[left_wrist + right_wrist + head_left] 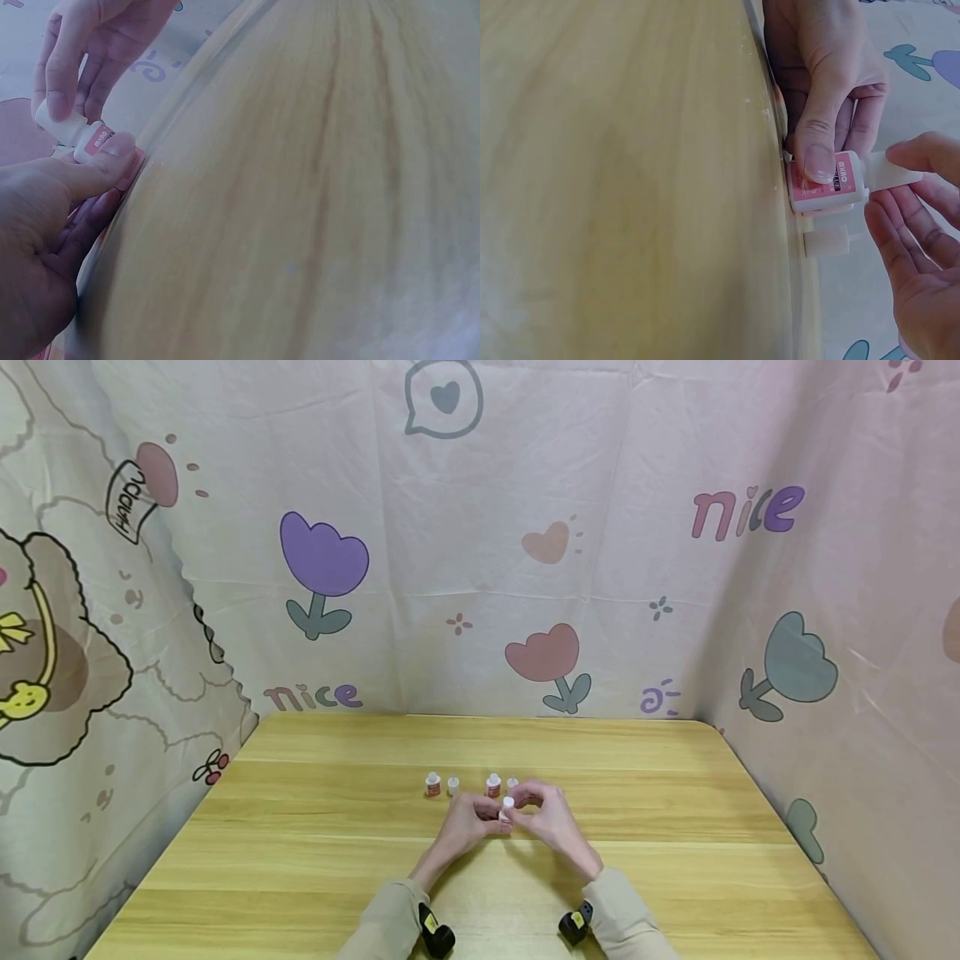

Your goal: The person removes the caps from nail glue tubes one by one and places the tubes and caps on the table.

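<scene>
My left hand [467, 828] grips a small white glue bottle [840, 184] with a pink label, the thumb lying across that label. At the bottle's neck is a white cap [889, 172], pinched between the thumb and fingers of my right hand [551, 818]. Whether the cap is fully seated cannot be told. Both hands meet just above the wooden table in the head view. Close behind them stand another labelled bottle [492, 786] and a white cap [512, 783], partly hidden by the right hand.
Farther left on the wooden table [315, 827] stand one more labelled bottle [432, 785] and a loose white cap [453, 787] with a thin tip. A printed curtain [450, 568] hangs behind the table's back edge and along both sides.
</scene>
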The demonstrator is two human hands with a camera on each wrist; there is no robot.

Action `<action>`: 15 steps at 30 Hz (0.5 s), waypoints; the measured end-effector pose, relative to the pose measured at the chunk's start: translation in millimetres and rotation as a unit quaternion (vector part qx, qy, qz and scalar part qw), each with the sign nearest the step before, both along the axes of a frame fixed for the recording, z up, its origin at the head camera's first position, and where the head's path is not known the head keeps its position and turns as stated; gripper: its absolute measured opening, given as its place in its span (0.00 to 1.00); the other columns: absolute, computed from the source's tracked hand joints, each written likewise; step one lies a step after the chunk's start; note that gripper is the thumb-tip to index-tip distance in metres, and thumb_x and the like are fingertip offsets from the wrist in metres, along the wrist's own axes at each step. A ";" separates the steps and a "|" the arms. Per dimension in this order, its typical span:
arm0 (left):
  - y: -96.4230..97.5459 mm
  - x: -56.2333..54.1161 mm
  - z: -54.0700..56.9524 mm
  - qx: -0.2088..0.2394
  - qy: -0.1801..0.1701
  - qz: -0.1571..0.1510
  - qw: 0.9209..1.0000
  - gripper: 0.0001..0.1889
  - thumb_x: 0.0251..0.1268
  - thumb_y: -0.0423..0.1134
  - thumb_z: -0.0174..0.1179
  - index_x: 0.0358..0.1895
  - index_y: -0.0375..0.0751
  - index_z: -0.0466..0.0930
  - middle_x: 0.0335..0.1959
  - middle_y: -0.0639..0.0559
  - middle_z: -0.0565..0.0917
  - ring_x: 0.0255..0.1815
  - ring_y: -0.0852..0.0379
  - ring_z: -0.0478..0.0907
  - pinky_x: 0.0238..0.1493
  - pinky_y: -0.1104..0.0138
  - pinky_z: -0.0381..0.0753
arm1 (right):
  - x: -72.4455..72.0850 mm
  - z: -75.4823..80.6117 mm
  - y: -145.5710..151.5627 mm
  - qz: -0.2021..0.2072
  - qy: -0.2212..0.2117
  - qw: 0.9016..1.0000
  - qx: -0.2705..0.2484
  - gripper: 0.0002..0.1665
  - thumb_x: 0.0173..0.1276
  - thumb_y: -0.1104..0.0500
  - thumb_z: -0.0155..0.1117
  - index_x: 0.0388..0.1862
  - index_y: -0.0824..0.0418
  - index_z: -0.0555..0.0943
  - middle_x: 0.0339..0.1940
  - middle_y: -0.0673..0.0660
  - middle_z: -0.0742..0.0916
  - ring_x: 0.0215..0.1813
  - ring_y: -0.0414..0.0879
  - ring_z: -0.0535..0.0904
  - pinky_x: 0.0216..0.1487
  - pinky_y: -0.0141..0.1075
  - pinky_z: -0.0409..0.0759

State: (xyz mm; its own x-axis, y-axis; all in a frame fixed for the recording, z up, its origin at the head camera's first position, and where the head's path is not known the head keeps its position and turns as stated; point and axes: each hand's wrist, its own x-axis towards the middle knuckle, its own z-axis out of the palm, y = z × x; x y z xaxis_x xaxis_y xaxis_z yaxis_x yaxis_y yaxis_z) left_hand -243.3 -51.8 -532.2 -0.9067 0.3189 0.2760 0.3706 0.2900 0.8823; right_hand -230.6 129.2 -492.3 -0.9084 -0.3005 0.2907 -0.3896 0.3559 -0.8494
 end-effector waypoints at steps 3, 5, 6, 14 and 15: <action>-0.1 -0.2 0.4 0.002 0.002 -0.002 1.000 0.10 0.50 0.33 0.77 0.37 0.37 0.90 0.32 0.44 0.91 0.29 0.66 0.86 0.35 0.74 0.84 | -0.2 -0.6 1.6 0.001 0.002 1.000 -0.002 0.12 0.59 0.72 0.72 0.42 0.71 0.84 0.40 0.66 0.88 0.42 0.55 0.85 0.53 0.54 0.85; -0.2 -0.1 0.4 0.001 0.003 -0.003 1.000 0.10 0.49 0.32 0.77 0.37 0.37 0.90 0.31 0.44 0.91 0.29 0.66 0.86 0.35 0.74 0.84 | -1.0 -1.5 2.6 0.001 0.004 1.000 -0.004 0.14 0.58 0.70 0.74 0.44 0.70 0.84 0.39 0.64 0.89 0.41 0.50 0.84 0.52 0.50 0.86; -0.3 -0.2 0.3 0.001 0.004 -0.003 1.000 0.10 0.49 0.32 0.77 0.37 0.37 0.90 0.31 0.44 0.91 0.29 0.65 0.86 0.35 0.74 0.84 | -1.3 -1.9 3.0 0.000 0.005 1.000 -0.005 0.14 0.58 0.69 0.75 0.44 0.69 0.84 0.39 0.63 0.89 0.41 0.48 0.84 0.51 0.48 0.86; -0.3 -0.6 -1.3 0.002 0.002 -0.004 1.000 0.10 0.50 0.32 0.77 0.37 0.38 0.91 0.31 0.44 0.91 0.29 0.63 0.86 0.34 0.74 0.84 | -2.7 -3.0 3.4 -0.021 0.015 1.000 0.006 0.10 0.57 0.65 0.77 0.36 0.62 0.85 0.34 0.58 0.89 0.35 0.36 0.82 0.46 0.41 0.87; -0.2 -0.9 -1.7 0.004 0.002 -0.004 1.000 0.10 0.49 0.32 0.77 0.37 0.38 0.91 0.31 0.43 0.91 0.29 0.63 0.86 0.34 0.74 0.84 | -2.9 -3.2 3.5 -0.020 0.016 1.000 0.005 0.09 0.57 0.65 0.77 0.36 0.62 0.85 0.34 0.58 0.89 0.35 0.36 0.82 0.47 0.42 0.87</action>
